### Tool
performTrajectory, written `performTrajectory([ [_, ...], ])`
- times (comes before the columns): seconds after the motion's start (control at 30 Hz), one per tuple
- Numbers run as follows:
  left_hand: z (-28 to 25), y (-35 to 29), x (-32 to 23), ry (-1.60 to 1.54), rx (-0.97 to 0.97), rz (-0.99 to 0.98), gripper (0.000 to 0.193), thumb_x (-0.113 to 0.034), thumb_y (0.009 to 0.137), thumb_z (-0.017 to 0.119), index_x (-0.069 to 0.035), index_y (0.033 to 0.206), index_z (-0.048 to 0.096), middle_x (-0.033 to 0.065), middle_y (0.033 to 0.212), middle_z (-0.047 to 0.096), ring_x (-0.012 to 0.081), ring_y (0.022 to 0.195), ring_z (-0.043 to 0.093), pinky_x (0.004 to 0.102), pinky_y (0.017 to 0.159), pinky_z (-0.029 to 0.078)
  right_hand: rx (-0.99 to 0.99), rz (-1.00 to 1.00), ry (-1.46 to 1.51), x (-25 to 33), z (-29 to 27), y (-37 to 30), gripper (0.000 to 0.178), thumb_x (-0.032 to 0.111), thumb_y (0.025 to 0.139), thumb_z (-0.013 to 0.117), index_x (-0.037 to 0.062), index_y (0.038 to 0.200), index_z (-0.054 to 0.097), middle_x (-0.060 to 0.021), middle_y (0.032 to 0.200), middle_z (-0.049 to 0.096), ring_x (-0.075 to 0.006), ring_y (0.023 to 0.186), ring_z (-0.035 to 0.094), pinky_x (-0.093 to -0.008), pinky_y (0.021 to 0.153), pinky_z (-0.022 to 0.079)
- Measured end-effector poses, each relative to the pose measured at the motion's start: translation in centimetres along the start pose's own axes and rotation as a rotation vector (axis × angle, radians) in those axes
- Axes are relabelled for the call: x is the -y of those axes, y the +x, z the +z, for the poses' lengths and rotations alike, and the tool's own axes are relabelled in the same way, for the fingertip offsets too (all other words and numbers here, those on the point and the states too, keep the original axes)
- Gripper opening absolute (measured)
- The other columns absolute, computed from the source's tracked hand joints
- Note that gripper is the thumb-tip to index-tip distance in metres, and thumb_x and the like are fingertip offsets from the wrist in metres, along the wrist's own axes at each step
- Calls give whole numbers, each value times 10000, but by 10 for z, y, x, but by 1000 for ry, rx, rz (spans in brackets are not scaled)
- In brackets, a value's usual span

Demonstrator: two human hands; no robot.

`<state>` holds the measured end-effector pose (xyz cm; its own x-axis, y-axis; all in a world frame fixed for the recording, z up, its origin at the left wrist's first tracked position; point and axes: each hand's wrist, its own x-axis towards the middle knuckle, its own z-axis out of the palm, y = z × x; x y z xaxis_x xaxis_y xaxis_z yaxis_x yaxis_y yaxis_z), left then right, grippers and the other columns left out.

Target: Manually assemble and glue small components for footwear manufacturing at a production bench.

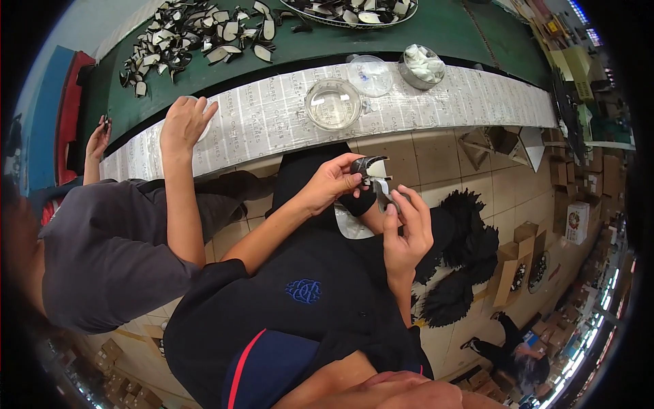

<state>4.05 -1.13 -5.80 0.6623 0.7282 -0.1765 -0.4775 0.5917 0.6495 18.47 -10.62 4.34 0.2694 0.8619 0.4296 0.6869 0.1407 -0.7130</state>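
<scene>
My left hand [334, 183] is closed, thumb and fingers pinching what looks like a black shoe heel [368, 163] with a cream-coloured face. Just below it, my right hand [407, 235] pinches a thin, curved dark grey piece [383, 196] between thumb and fingers. That piece meets the underside of the heel; whether the two are joined I cannot tell. Both hands are raised in front of my body, short of the bench edge. Under them, a pale shiny sheet [352, 223] lies across my lap, partly hidden by my forearm.
A paper-covered ledge [266, 112] holds a clear round dish [333, 103], a clear lid [370, 75] and a tin of white wads [422, 67]. Behind, a heap of similar heels [204, 34] and a filled basket [354, 20] rest on the green belt [436, 44]. A co-worker [116, 252] sits close at left.
</scene>
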Motion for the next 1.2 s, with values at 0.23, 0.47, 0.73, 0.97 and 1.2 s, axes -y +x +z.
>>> performTrajectory([
  [0.23,8,-6,-13,88,-29,-39,378,-123,924,624,16,1262,523,65,1065,625,133,860,641,233,675,526,-21,26,-50,-9,-4,9,246,-36,789,677,5,1032,680,-138,1091,631,-259,897,639,-380,887,476],
  [0.47,14,-11,-19,147,-34,-30,377,-121,915,635,20,1248,530,71,1044,641,130,854,646,235,666,543,77,-100,-123,-10,-1,14,248,11,793,701,46,1039,691,-108,1111,627,-192,834,631,-343,852,420],
  [0.73,18,-12,-25,185,-33,-33,355,-106,908,642,21,1223,540,70,1048,639,121,852,641,234,666,541,116,-132,-121,-9,3,18,240,-35,808,676,21,1041,689,-128,1107,627,-221,880,644,-287,697,518],
  [0.97,19,-11,-24,213,-22,-44,340,-105,906,645,18,1208,549,66,1048,636,111,846,632,234,666,539,108,-81,-127,-11,2,18,244,-32,818,667,20,1056,683,-130,1103,622,-230,884,645,-296,692,520],
  [1.2,20,-9,-22,245,-19,-44,333,-96,905,644,14,1205,550,62,1033,641,107,832,629,233,668,536,52,-111,-210,-18,-1,21,240,-28,831,649,15,1067,670,-139,1110,615,-257,905,646,-324,721,527],
])
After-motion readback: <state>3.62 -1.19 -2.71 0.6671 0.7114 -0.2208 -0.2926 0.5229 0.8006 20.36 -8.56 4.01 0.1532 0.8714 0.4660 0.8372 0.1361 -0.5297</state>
